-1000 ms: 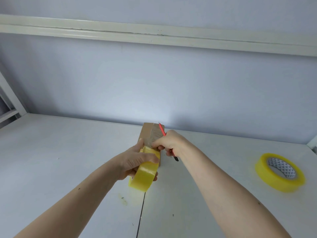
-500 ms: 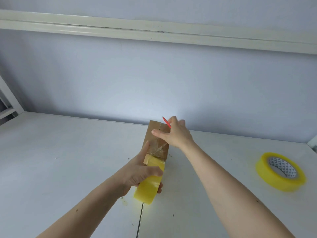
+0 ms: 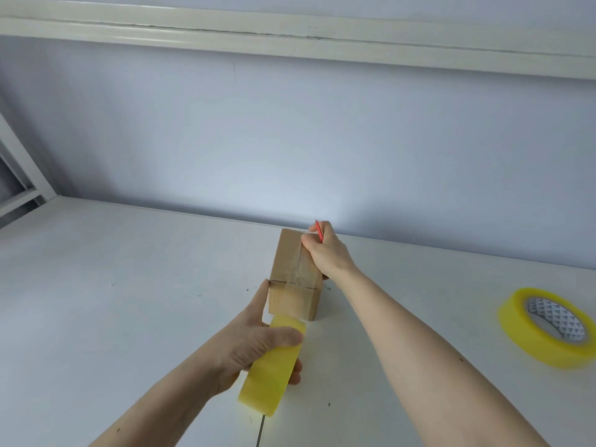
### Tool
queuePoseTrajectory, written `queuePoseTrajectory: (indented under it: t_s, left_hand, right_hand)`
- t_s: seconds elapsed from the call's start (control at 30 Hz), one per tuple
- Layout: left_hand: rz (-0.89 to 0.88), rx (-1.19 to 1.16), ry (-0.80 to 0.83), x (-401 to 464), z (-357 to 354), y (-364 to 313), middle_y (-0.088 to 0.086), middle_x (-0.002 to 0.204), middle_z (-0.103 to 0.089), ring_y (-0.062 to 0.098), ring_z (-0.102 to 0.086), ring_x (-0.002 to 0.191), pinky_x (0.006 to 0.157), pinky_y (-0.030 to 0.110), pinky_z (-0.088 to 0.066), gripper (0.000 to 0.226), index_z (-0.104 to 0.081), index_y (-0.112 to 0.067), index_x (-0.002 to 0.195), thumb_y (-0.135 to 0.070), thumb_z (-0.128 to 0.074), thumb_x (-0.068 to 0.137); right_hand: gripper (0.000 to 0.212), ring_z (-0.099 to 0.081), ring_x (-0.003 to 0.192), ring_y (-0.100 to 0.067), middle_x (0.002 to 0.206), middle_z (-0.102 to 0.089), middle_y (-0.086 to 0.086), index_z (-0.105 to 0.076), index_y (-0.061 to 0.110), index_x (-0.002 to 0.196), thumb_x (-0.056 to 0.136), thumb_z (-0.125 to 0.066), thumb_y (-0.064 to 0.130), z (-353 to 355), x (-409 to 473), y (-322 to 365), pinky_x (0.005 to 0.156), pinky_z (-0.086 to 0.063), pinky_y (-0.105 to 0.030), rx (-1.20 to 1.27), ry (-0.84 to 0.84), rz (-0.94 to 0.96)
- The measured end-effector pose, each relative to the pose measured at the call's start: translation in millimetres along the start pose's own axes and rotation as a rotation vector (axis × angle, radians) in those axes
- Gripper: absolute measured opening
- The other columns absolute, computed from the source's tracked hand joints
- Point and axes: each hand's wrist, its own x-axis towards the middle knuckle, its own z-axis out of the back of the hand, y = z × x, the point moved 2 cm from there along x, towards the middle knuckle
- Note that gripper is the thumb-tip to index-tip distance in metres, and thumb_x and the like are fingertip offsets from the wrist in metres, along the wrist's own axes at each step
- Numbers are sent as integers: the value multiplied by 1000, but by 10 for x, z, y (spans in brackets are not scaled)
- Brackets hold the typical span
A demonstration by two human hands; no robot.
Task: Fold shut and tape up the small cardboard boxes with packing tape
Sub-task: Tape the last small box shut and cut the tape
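Observation:
A small brown cardboard box [image 3: 292,272] lies on the white table [image 3: 129,285], flaps folded shut, with clear tape running along its top and down the near face. My left hand [image 3: 254,346] grips a yellow tape roll [image 3: 274,366] just in front of the box, its thumb touching the box's near left corner. My right hand [image 3: 324,250] rests on the far right of the box top and holds a thin red tool [image 3: 318,230], probably a cutter. The strip between roll and box is hard to make out.
A second yellow tape roll [image 3: 548,327] with a patterned core lies flat at the right of the table. A pale wall [image 3: 290,140] rises right behind the box. A table seam [image 3: 261,430] runs toward me below the roll. A white frame [image 3: 22,175] stands at far left.
My left hand has pulled the tape roll back toward me, off the box and down past its near face. My right hand has slid along the box top to its far end.

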Motion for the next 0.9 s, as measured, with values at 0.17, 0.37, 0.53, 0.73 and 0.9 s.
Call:
queuePoseTrajectory:
  t_s: [0.17,0.37,0.53,0.73,0.9]
  left_hand:
    - [-1,-28,-18,10,-30,21,27,87,-71,44,-71,79,78,58,-59,98,-23,-62,142,-1,-75,85]
    - [-12,-48,-16,-18,-34,1,30,87,-70,44,-70,77,73,52,-59,84,-35,-56,137,-4,-74,84]
    - [2,-40,-33,-25,5,5,32,91,-71,42,-70,76,73,49,-58,102,-26,-54,148,-14,-79,71]
    - [-11,-55,-68,-40,5,5,23,85,-74,34,-72,71,66,41,-60,76,-41,-50,133,-14,-79,78]
    - [-67,-57,-247,-9,186,34,1,128,-64,24,-69,105,90,41,-58,103,-38,-44,147,-45,-85,56]
  right_hand:
    - [41,-57,111,-13,117,-61,3,-66,17,101,94,-55,56,107,-67,-65,87,-43,-31,-116,-178,224]
    - [126,-20,146,3,167,6,15,-26,40,156,46,-60,93,276,-299,-180,118,-26,-31,-263,394,387]
    - [116,-14,148,5,164,15,23,-25,51,153,57,-88,62,369,-228,-237,123,-22,-31,-325,508,393]
    - [108,-33,143,-1,162,-16,4,-33,58,146,56,-91,59,282,-133,-292,119,-33,-36,-320,380,432]
    - [100,-47,126,1,138,-49,22,-48,46,143,51,-81,69,315,-60,-201,107,-45,-34,-156,283,359]
